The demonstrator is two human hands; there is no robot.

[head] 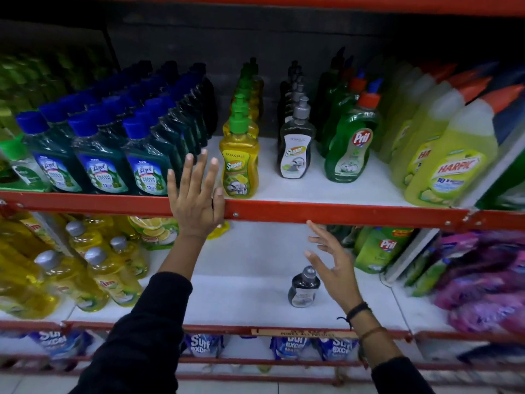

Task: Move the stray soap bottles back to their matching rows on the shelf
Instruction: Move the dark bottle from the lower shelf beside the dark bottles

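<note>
Head view: left hand (196, 200) spread, empty, beside the yellow row (240, 163) on the upper shelf (341, 216) — right hand (332, 263) open, seemingly just clear of a stray grey-capped dark bottle (303, 288) standing below.

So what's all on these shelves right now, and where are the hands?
Lizol bottles: three rows, teal with blue caps, upper shelf left.
Yellow Super bottles: one row, green pumps, upper shelf middle.
Dark Super bottles: one row, grey pumps, right of the yellow row.
Pril bottles: one row, green with orange caps, upper shelf.
Harpic bottles: several, yellow-green, upper shelf right.
Stray dark bottle: one, grey cap, alone on lower shelf.
Yellow dish-soap bottles: many, lower shelf left.
Purple pouches: several, lower shelf right.
Left hand: open, at upper shelf edge.
Right hand: open, beside the stray bottle.
</note>
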